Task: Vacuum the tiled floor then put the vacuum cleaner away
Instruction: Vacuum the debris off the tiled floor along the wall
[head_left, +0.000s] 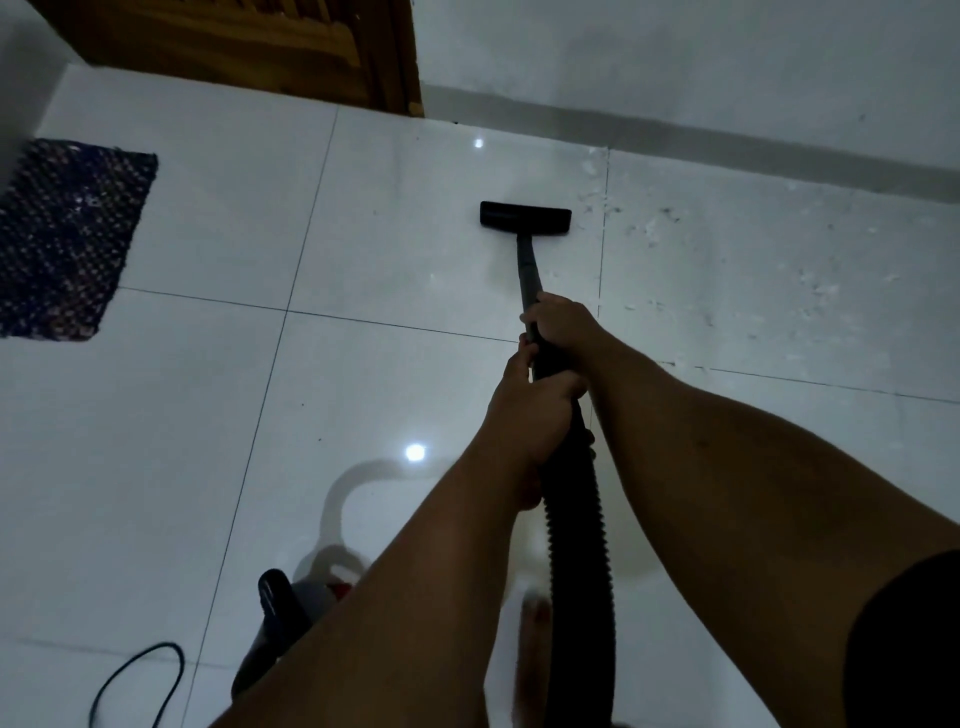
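Head view, sole cam. Step in hand, as we judge it: vacuuming, step 1 of 2; put-away not yet begun.

Grip state: we hold the wand (529, 270) w/ both hands. Right hand (563, 325) is forward, fingers wrapped around the tube where wand meets hose. Left hand (530, 410) sits just behind it, touching or nearly so, fingers curled round the ribbed hose (576, 519). Both clamp firmly; neither is free.

Task items, position:
- Floor head (525, 221): flat on the tiled floor (208, 415), ahead of us, near the far wall (675, 67) but apart from it.
- Debris (649, 228): pale flecks and dark specks, scattered to the right of the floor head, from just beside its right end out along the wall side. Left of the head the tiles look mostly clean, a few specks excepted.
- Vacuum body (291, 613): low left, partly hidden behind the left forearm; make and details not legible. Power cord (140, 675) loops on the floor beside it.

Other items: dark woven mat (67, 234) at far left, well apart from the head; wooden door (249, 47) at top.

Next move, our est.: swing the floor head right, across the grout line, into the debris patch. Req.: keep head flat on tile, work in overlapping strokes toward the wall base. Check hose slack and that the vacuum body follows w/o snagging the cord. Put-away comes only after the patch is cleared.
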